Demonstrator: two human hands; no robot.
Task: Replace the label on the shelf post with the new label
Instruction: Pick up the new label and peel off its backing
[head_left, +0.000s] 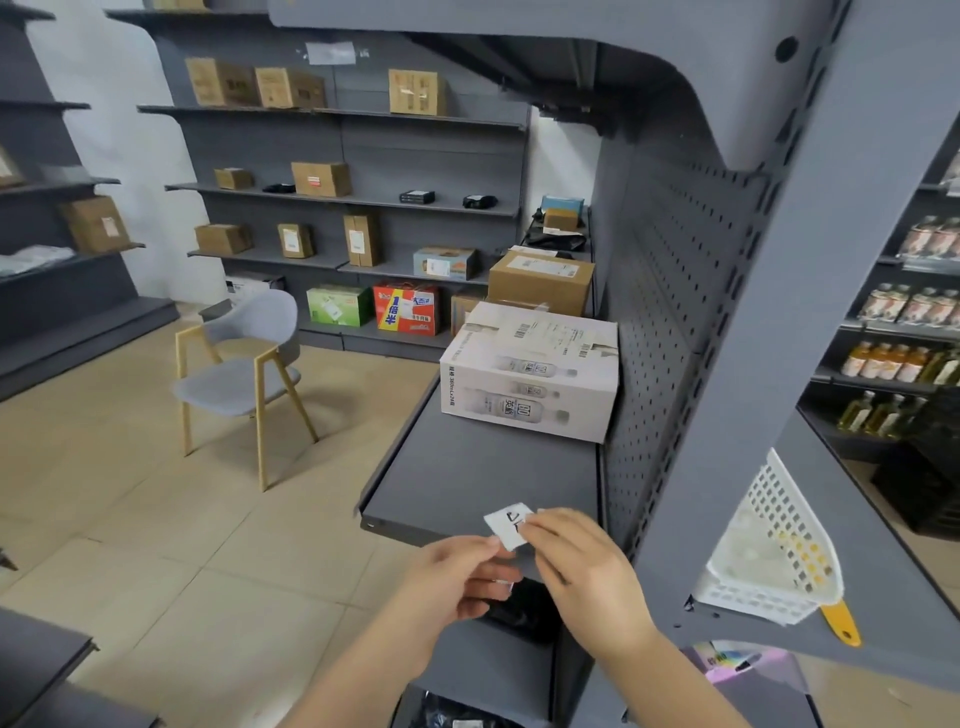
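Note:
A small white label (506, 524) with black marks is held between both hands in front of the grey shelf (467, 467). My left hand (457, 577) pinches its lower left corner. My right hand (576, 561) pinches its right edge with thumb and forefinger. The wide grey shelf post (769, 322) rises just to the right of my hands. No label shows on the post's visible face.
A white carton (530, 371) printed with bottles lies on the shelf behind the label, with brown boxes (540, 283) further back. A white plastic basket (769, 551) hangs by the post at right. A grey chair (244, 364) stands on the tiled floor at left.

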